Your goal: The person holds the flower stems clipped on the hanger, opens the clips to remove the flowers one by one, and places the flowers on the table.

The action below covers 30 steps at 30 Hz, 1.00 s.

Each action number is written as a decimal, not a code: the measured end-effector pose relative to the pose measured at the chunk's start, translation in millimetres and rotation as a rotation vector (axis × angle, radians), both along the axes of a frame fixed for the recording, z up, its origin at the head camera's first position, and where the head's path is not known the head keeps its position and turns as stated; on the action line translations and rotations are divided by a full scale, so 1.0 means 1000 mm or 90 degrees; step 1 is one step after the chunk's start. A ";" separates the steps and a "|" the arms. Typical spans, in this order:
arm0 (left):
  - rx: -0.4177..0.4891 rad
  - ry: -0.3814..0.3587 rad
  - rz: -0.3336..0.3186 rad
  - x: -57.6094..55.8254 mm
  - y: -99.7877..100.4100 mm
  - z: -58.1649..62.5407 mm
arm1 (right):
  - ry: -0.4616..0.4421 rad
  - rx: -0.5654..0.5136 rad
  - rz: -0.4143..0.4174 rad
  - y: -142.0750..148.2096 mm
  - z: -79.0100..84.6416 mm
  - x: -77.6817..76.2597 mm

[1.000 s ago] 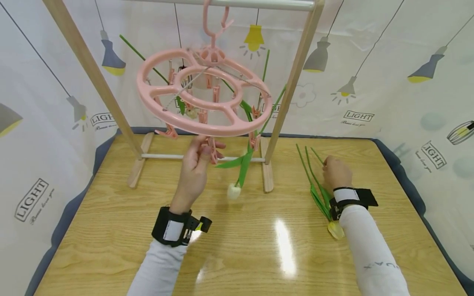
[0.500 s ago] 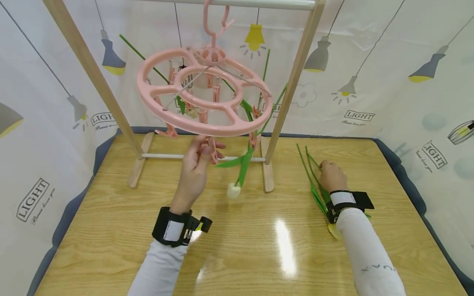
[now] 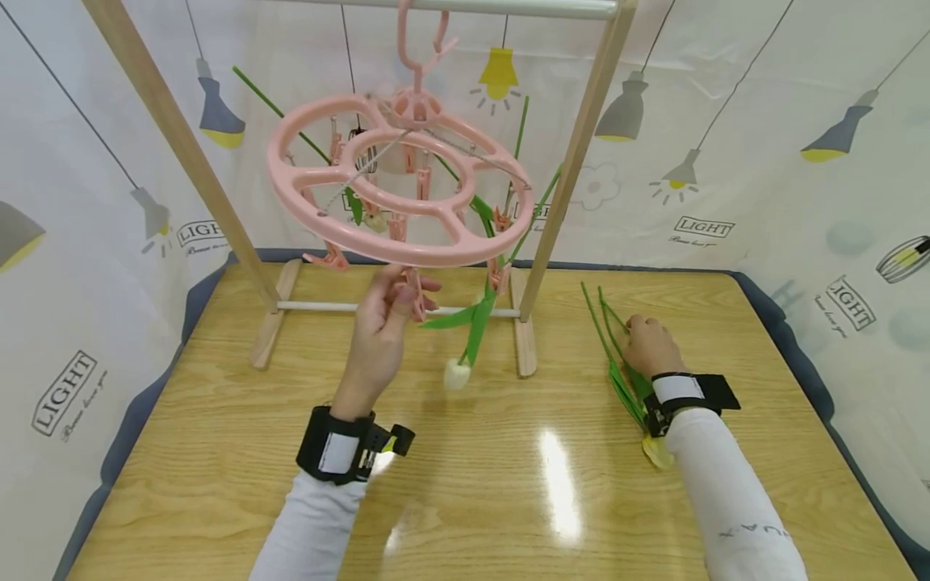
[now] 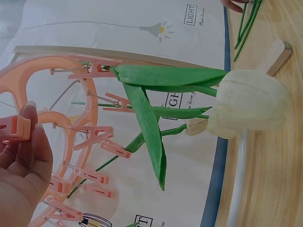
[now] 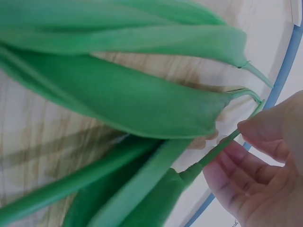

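Observation:
My left hand (image 3: 379, 331) grips a pink clip (image 3: 416, 297) that hangs from the front of the round pink clip hanger (image 3: 349, 238). The left wrist view shows that clip (image 4: 15, 128) between thumb and fingers, with no flower in it. At the right of the table, my right hand (image 3: 654, 347) pinches the green stem (image 5: 220, 150) of an artificial tulip, whose bloom is hidden in the head view. Beside it lie more tulip stems (image 3: 600, 327) and a pale yellow bloom (image 3: 657, 452). A white tulip (image 3: 457, 374) hangs head down from a clip right of my left hand.
The hanger hooks over the white top bar (image 3: 538, 6) of a wooden stand, whose right post (image 3: 581, 153) rises between my hands. More tulips hang at the hanger's back, with green stems (image 3: 279, 111) sticking up. A patterned cloth (image 3: 763, 186) walls the table.
My right hand has shifted slightly left, and the stem it pinches now leans across toward the neighbouring stem. My left hand stays on the clip.

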<state>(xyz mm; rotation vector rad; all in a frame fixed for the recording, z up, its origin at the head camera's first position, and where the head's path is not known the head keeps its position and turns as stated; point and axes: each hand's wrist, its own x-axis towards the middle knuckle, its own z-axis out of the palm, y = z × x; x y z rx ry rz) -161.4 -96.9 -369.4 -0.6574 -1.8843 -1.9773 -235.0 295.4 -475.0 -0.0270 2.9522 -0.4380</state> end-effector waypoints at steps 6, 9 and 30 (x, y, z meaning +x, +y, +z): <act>0.003 -0.003 -0.009 0.000 -0.002 0.001 | 0.018 -0.048 0.017 -0.001 0.015 -0.005; 0.000 -0.005 -0.012 0.000 -0.002 0.001 | 0.062 -0.107 0.039 -0.008 0.036 -0.009; 0.000 -0.019 -0.004 0.002 -0.004 0.003 | -0.063 -0.569 0.189 -0.101 0.125 -0.003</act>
